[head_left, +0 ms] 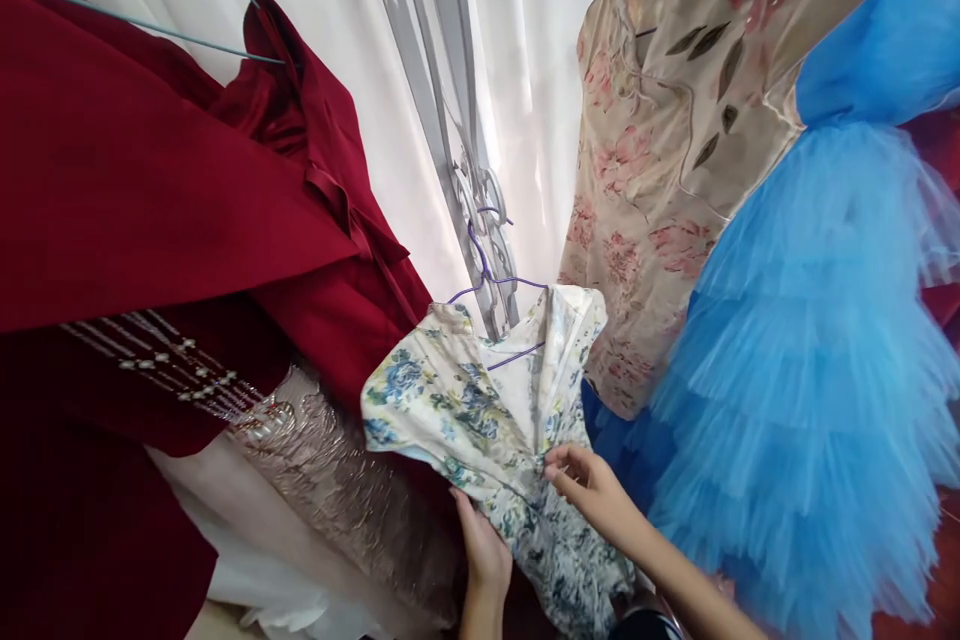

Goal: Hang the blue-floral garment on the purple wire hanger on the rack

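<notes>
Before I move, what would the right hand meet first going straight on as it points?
The blue-flowered garment: the right hand seems to touch its front, though exact contact is hard to judge.

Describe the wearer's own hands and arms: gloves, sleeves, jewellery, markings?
Bare, slim-fingered left hand and right hand, both ungloved. Slender forearms, no sleeves on the visible stretches. No rings, bracelets, cables or markings that I can make out; upper arms are out of view.
</notes>
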Tool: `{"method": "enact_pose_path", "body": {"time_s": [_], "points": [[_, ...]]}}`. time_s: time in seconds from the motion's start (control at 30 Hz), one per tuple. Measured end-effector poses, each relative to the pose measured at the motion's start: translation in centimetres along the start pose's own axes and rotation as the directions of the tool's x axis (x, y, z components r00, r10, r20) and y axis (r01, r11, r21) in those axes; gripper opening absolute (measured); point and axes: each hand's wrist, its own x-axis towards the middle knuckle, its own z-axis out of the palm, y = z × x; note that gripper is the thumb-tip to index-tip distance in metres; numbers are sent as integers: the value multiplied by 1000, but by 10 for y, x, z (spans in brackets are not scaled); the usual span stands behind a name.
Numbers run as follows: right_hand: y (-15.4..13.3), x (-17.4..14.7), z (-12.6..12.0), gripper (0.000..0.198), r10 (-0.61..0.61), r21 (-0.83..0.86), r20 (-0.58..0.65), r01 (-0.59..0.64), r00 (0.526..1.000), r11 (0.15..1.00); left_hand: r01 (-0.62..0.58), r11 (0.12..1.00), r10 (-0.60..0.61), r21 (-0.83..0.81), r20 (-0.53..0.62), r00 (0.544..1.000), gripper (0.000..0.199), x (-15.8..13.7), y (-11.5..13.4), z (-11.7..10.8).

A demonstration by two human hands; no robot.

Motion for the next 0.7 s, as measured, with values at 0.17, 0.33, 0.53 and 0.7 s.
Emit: {"method": "enact_pose_path", "body": {"time_s": [0.17, 0.33, 0.53, 0.7], "points": [[-4, 16, 4, 23, -97, -199, -12, 93, 995, 976, -97, 962, 69, 256, 114, 991, 56, -20, -6, -3], [1, 18, 0, 24, -21, -202, 31, 27, 999, 979, -358, 821, 434, 444, -80, 897, 51, -7, -3, -13], [9, 9, 2, 28, 56, -4, 28, -56, 998, 998, -723, 283, 699, 630, 380, 605, 34, -2, -19, -9], [2, 1, 3, 36, 95, 63, 91, -101, 991, 993, -701, 380, 529, 603, 480, 700, 27, -11, -39, 14]]}}
